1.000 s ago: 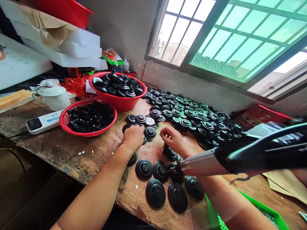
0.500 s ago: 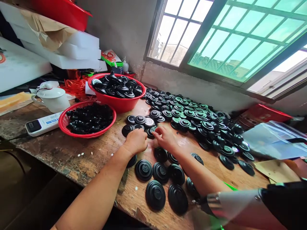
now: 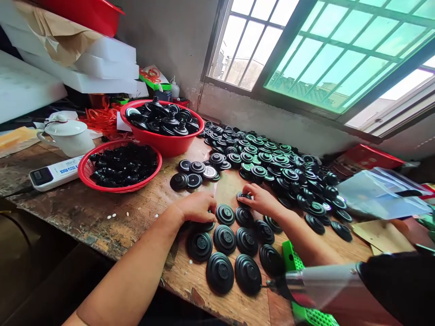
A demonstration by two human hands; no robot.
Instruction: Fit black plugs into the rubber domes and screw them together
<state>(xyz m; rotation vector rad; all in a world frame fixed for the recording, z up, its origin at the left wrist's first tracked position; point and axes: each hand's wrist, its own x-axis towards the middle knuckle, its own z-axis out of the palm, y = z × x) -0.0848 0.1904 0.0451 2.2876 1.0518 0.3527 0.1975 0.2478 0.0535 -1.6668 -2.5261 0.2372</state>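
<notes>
Black stepped discs lie in rough rows on the wooden table in front of me. My left hand is closed over a disc at the left end of the rows; its fingertips press together near that disc's edge. In my right hand a black disc is pinched between thumb and fingers, just above the far end of the rows. Beyond the hands is a small group of discs, and a large heap of them lies farther back.
A red bowl of black parts and a red basket of small black pieces stand at left, near a white cup and a power strip. A metal-tipped tool and green perforated strip are at lower right.
My right hand has moved right and nearer, bringing a disc from the small group. My left hand has come nearer, down to the rows. The view has shifted slightly.
</notes>
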